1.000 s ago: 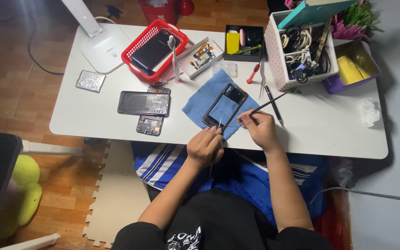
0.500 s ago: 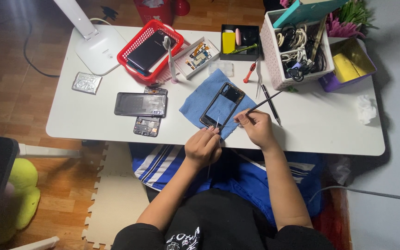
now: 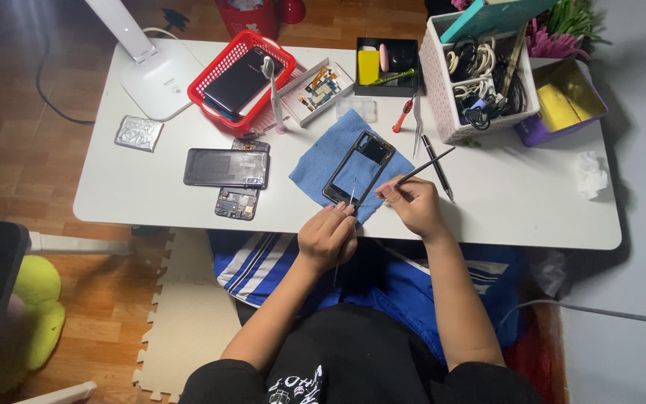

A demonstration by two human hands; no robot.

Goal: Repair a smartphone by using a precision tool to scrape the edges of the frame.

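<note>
Both hands work the black phone frame (image 3: 358,167) on the blue cloth (image 3: 315,160): our left hand (image 3: 328,236) pinches what seems thin tweezers (image 3: 352,196), our right hand (image 3: 411,206) grips a slim black tool (image 3: 426,165); next calls for steady prying

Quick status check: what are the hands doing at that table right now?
Left hand pinching a thin strip at the phone frame. Right hand holding a slim black tool. Frame lies on blue cloth, nothing blocking.

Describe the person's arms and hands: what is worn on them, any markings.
Both forearms are bare, with no watch, bracelet, ring or glove visible on the left hand or the right hand. Short black sleeves cover the upper arms. No markings show.
</note>
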